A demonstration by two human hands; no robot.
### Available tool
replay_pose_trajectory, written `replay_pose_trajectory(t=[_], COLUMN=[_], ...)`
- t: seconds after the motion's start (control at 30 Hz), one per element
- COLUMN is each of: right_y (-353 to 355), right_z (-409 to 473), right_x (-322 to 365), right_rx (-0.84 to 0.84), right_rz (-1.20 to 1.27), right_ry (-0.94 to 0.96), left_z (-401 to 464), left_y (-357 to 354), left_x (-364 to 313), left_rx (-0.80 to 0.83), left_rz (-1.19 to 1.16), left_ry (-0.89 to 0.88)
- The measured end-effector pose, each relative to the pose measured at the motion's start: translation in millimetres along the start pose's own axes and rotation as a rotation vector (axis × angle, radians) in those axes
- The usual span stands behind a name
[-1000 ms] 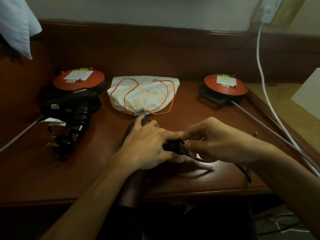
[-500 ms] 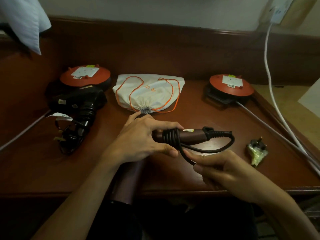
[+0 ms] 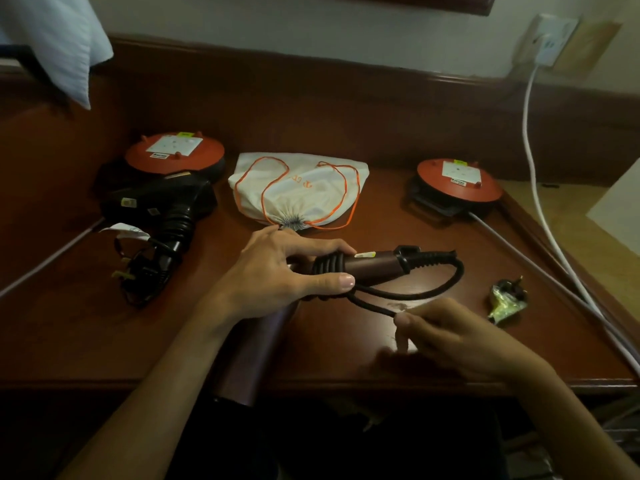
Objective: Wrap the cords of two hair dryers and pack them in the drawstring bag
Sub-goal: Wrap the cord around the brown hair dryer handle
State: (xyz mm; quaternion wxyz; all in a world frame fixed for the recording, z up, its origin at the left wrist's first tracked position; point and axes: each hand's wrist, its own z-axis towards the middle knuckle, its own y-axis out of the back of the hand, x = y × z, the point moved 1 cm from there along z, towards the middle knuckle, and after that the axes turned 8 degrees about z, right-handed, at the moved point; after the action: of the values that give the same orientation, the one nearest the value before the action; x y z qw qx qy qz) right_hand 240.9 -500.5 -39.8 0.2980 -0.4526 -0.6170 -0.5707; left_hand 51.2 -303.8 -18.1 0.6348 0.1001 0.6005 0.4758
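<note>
My left hand (image 3: 277, 275) grips the handle of a maroon hair dryer (image 3: 375, 265), whose barrel points toward me over the table's front edge. Several turns of black cord (image 3: 329, 266) sit wound round the handle under my fingers. My right hand (image 3: 446, 332) pinches the loose cord just below the handle. The cord's plug (image 3: 507, 299) lies on the table to the right. A black hair dryer (image 3: 162, 206) with its cord bundled lies at the left. The white drawstring bag (image 3: 301, 188) with orange strings lies closed at the back middle.
Two orange cable reels stand on the wooden table (image 3: 104, 334), one at the back left (image 3: 175, 154), one at the back right (image 3: 459, 180). A white cable (image 3: 533, 174) runs from a wall socket down the right side. A white cloth (image 3: 62, 46) hangs at the top left.
My right hand came off the handle, swung round below it and now pinches the cord nearer the table's front. The handle, the cord loop and the plug came into view.
</note>
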Motion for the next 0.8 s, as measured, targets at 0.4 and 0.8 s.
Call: replay_pose_trajectory(t=[0.4,0.8], right_y=[45,26], right_z=[87,39], right_x=[35,94], right_rx=[0.066,0.204], right_rz=[-0.394,-0.359], right_ry=[-0.017,0.07], left_z=[1,8], left_y=[-21,-31], left_x=[-15,-20], left_rx=[0.221,0.244], left_rz=[0.563,0.816], left_ry=[-0.067,-0.016])
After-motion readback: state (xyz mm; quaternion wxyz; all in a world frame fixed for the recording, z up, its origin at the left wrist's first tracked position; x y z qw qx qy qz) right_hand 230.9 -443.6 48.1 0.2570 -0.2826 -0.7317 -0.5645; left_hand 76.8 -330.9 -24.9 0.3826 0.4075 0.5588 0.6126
